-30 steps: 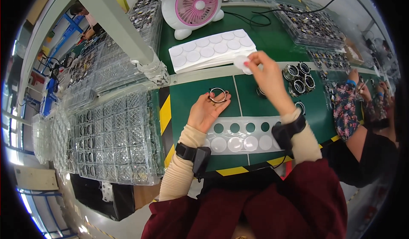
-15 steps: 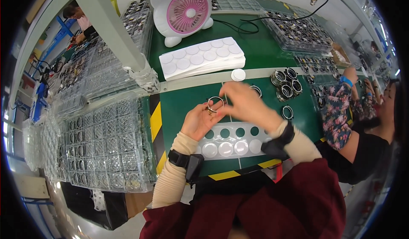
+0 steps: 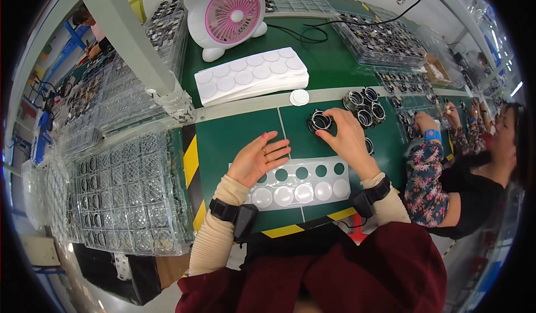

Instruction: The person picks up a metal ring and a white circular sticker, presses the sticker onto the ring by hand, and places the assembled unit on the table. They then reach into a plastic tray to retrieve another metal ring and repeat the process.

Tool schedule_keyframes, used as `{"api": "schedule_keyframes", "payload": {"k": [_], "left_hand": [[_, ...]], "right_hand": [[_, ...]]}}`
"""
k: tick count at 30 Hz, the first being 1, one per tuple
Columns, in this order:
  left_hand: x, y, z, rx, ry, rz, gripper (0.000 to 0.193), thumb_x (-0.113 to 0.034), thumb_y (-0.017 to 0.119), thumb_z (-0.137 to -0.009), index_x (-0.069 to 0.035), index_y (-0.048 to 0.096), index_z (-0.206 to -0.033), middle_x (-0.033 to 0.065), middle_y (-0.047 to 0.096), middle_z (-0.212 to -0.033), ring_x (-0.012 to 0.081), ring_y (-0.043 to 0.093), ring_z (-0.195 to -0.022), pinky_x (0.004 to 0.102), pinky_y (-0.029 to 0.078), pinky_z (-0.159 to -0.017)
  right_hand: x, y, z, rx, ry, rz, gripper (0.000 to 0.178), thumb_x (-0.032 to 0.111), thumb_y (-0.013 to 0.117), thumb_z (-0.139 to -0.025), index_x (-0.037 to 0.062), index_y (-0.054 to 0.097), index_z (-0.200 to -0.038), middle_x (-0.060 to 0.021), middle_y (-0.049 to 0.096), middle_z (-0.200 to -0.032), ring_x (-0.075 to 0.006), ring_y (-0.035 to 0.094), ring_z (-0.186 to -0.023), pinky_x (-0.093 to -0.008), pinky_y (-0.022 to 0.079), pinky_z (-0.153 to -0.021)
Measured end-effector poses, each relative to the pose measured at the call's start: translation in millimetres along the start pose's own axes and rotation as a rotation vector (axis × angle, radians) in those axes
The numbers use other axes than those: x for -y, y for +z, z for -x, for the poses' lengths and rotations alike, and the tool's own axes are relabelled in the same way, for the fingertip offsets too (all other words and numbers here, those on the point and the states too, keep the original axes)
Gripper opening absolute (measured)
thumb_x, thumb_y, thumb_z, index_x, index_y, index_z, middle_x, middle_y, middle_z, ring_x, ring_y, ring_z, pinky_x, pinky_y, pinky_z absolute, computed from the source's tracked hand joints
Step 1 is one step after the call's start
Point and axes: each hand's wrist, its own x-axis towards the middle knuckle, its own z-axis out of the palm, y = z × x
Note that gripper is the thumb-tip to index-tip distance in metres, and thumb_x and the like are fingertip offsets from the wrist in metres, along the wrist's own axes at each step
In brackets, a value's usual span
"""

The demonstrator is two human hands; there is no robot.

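My left hand (image 3: 258, 159) is empty above the green mat, palm turned up and fingers spread. To its right, the thumb and fingers of my right hand (image 3: 347, 139) close on the right side of a black-and-silver metal ring (image 3: 320, 121), which appears to sit on another one beneath it. Several more such rings (image 3: 364, 117) stand in stacks just beyond, and one lies partly hidden behind my right hand. Below both hands lies a clear sheet (image 3: 270, 202) with a row of round white stickers and a row of round gaps through which green shows.
A stack of white sticker sheets (image 3: 223, 95) and a small pile of white discs (image 3: 299, 97) lie beyond my hands. A pink-and-white fan (image 3: 195, 17) stands behind. Clear compartment trays (image 3: 134, 193) are at left. A co-worker's arm (image 3: 421, 182) works at right.
The ring that was in my left hand is gone from it, and that hand has opened. My right hand has moved right, to a ring on the mat.
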Motion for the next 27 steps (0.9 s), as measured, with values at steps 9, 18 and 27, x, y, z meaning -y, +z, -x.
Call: {"api": "schedule_keyframes", "payload": {"k": [9, 18, 27], "left_hand": [[1.4, -0.4, 0.3, -0.048, 0.028, 0.003, 0.041, -0.025, 0.040, -0.094, 0.001, 0.035, -0.125, 0.0232, 0.048, -0.119, 0.0330, 0.050, -0.110, 0.0431, 0.043, -0.093], [2.7, -4.0, -2.1, -0.043, 0.027, 0.009, 0.038, -0.024, 0.042, -0.093, -0.001, 0.037, -0.123, 0.0231, 0.047, -0.120, 0.0337, 0.048, -0.112, 0.0458, 0.041, -0.095], [3.6, -2.7, -4.2, -0.075, 0.040, 0.027, 0.035, -0.021, 0.042, -0.093, 0.001, 0.038, -0.121, 0.0252, 0.048, -0.118, 0.0346, 0.049, -0.111, 0.0464, 0.042, -0.094]], "right_hand": [[6.7, 24.1, 8.5, 0.125, 0.285, -0.011, 0.074, 0.022, 0.074, -0.065, 0.0062, 0.037, -0.128, -0.0121, 0.059, -0.091, -0.0294, 0.054, -0.089, -0.0373, 0.044, -0.075], [2.6, 33.9, 13.7, -0.003, 0.239, 0.045, 0.075, 0.017, 0.073, -0.064, 0.0070, 0.036, -0.129, -0.0125, 0.058, -0.089, -0.0290, 0.052, -0.080, -0.0384, 0.043, -0.070], [3.0, 10.8, 32.8, -0.076, 0.264, -0.007, 0.071, 0.016, 0.072, -0.066, 0.0083, 0.038, -0.128, -0.0136, 0.056, -0.091, -0.0302, 0.053, -0.082, -0.0389, 0.043, -0.072]]}}
